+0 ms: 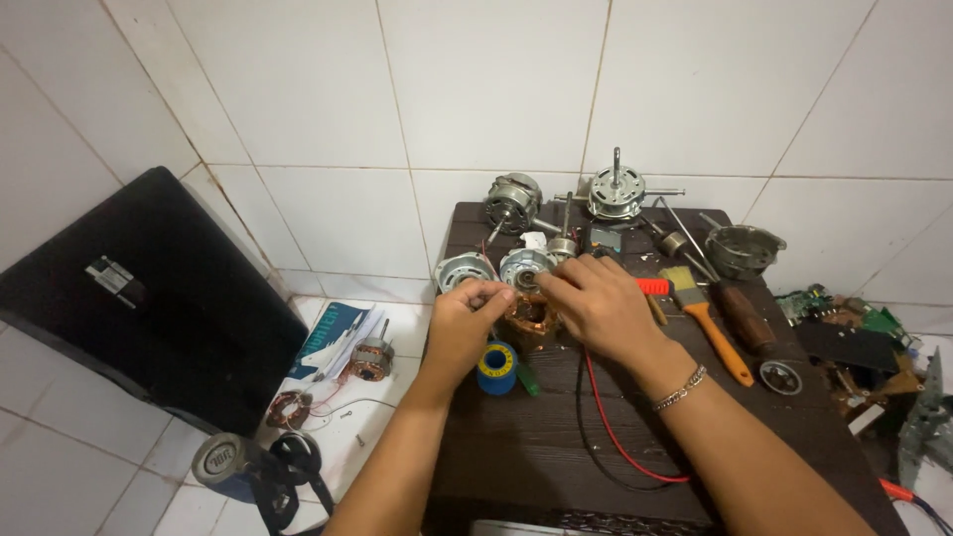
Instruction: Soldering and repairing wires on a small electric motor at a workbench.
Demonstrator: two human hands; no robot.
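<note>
Filling frame centre, dark slatted wooden bench (516, 447) vs white tiled wall (496, 89); both hands, left (465, 323) & right (596, 303), close together, pinching copper-wound motor stator (531, 320).

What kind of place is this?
Probably a small home repair corner: a low dark table by white tiled walls, covered with fan motors, a paintbrush and a copper-wound coil under both hands.

Single head-worn view, looking steeply down and forward over the person's forearms onto a dark table (516, 447) set against a white tiled wall (476, 89). Close range; tiled floor (60, 437) visible at left.
</note>
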